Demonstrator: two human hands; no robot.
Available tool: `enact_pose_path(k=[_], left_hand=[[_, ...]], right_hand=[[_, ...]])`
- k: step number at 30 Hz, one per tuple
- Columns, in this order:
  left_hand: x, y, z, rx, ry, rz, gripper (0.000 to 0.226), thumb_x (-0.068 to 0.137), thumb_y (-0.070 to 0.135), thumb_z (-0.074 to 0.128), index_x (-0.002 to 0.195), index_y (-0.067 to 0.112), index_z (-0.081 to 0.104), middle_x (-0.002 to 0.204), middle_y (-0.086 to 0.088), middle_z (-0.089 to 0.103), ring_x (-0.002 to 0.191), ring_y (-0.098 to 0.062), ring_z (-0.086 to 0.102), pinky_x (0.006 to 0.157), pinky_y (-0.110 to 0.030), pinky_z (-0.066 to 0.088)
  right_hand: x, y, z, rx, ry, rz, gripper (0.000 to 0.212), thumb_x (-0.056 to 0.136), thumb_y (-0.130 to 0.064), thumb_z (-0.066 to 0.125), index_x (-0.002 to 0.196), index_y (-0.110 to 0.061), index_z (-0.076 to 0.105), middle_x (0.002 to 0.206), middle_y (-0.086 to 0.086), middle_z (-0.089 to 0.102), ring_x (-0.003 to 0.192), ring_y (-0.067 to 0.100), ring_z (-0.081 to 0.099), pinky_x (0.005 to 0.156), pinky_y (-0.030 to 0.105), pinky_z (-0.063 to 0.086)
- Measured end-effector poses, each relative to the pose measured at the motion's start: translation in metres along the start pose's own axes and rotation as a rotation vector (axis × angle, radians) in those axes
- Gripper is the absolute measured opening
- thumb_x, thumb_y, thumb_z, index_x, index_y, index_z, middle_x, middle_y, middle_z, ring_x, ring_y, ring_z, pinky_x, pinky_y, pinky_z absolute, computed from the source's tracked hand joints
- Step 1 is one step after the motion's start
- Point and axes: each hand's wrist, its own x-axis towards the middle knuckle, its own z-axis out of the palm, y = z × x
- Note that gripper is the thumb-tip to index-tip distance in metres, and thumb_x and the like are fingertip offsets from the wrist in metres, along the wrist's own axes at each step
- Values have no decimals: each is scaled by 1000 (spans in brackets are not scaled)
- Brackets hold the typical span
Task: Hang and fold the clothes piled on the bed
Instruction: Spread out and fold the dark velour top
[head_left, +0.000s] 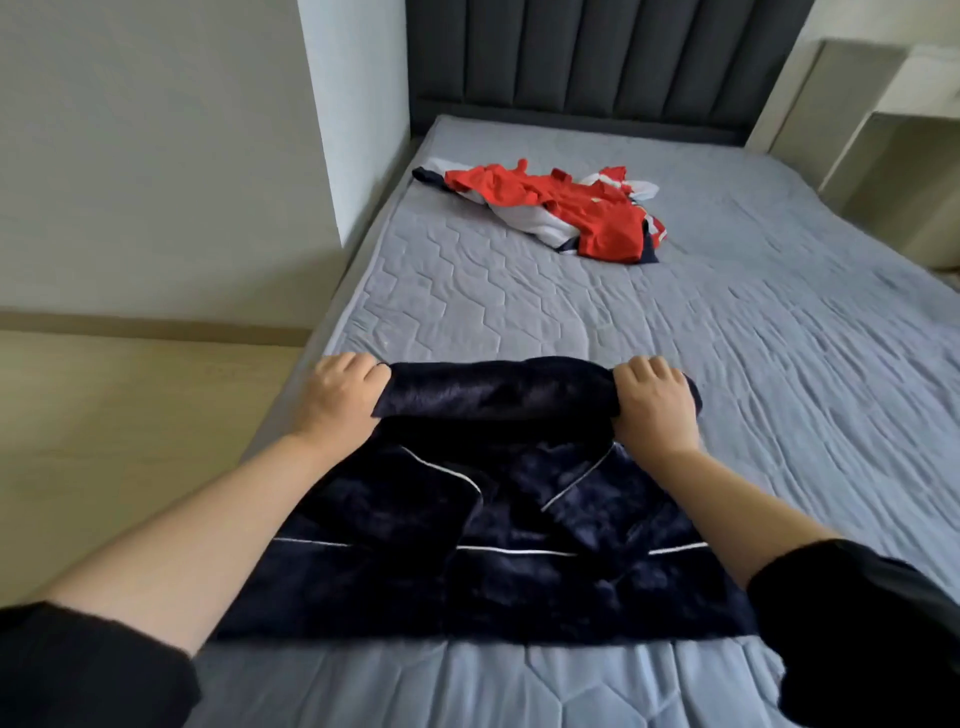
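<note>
On the grey quilted bed (779, 338) the navy fleece pajama top (467, 571) lies at the near edge, red-and-white clothes (571, 213) heaped well beyond, my left hand (340, 392) and right hand (657, 400) each gripping its rolled-over far edge, and I reckon uneven pulling could skew this thick fold.

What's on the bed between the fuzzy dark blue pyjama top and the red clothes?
Nothing, just bare grey quilted bed cover, seen in the head view.
</note>
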Motion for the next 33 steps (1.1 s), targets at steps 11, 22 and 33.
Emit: enact_pose_path(k=[11,22,33], left_hand=[[-83,21,2,-165,-71,102,40,49,13,88,68,7,53,67,-7,46,60,-26,47,54,-36,42],[-112,30,-4,-271,-234,249,23,70,28,63,62,14,47,60,0,42,56,-22,46,51,-29,36],[-86,77,-29,-101,-355,249,84,62,59,69,127,10,51,127,-8,51,113,-27,52,92,-44,46]], right_hand=[[-89,-9,3,38,63,-51,31,45,7,69,72,-2,55,71,14,51,63,33,49,60,40,37],[-122,-19,2,37,-184,-221,37,38,-1,70,70,-9,53,63,7,49,57,31,50,54,36,35],[-124,-25,-2,116,-223,-170,51,45,-20,82,88,-5,60,93,11,56,82,34,55,72,43,46]])
